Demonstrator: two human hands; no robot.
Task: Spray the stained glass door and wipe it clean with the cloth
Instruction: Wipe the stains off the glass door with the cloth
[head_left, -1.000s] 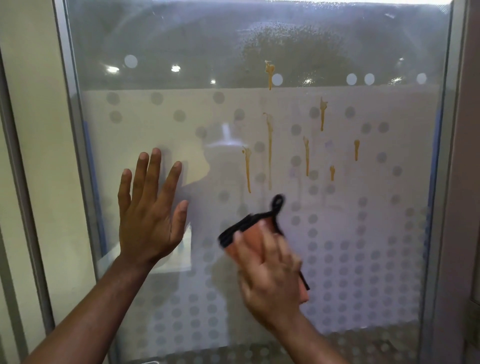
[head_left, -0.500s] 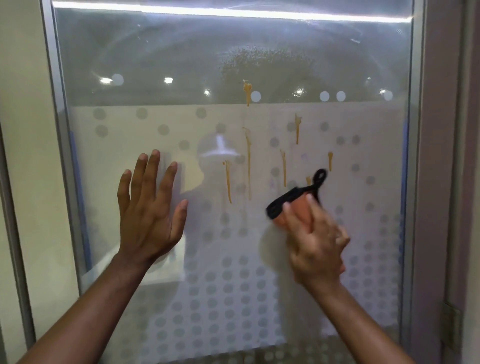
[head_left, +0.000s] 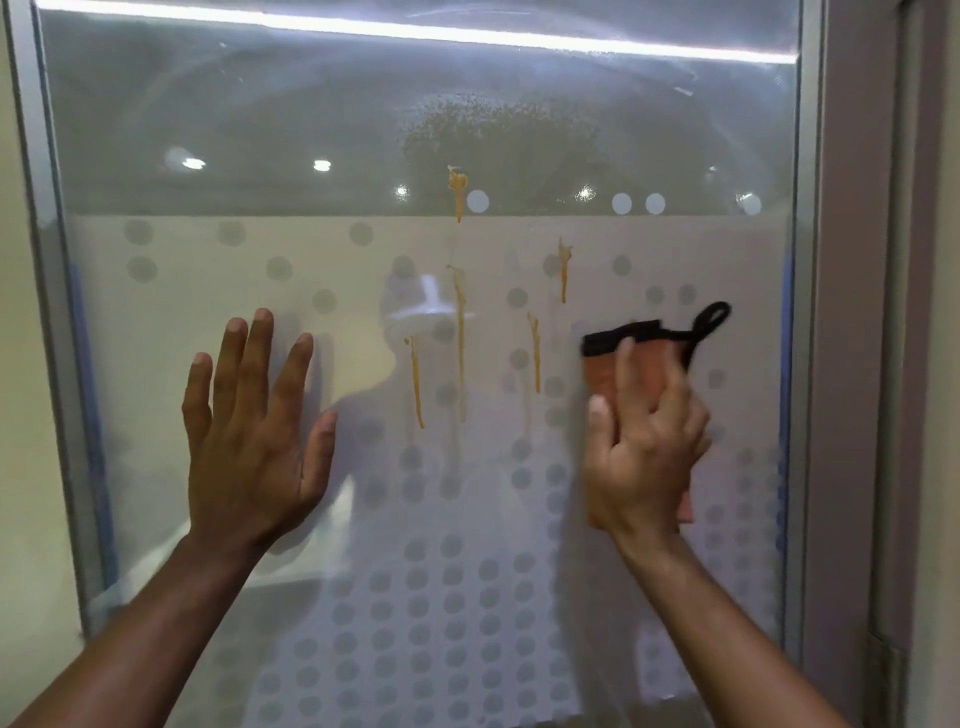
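Note:
The glass door (head_left: 218, 156) fills the view, frosted with grey dots on its lower part. Several yellow-brown drip stains (head_left: 460, 343) run down its middle, and a patch of fine spray droplets (head_left: 493, 124) sits above them. My right hand (head_left: 641, 452) presses an orange cloth (head_left: 602, 376) with a black edge and loop flat against the glass, just right of the stains. My left hand (head_left: 254, 431) lies flat on the glass to the left, fingers spread, holding nothing. No spray bottle is in view.
A metal frame (head_left: 49, 364) borders the door on the left, with a pale wall beyond it. On the right stands a grey door jamb (head_left: 852, 364) with a hinge (head_left: 883, 670) low down. A bright light strip reflects along the top.
My right hand has carried the cloth up and to the right across the glass, past the lower right stains, two of which no longer show. My left hand has stayed flat in place.

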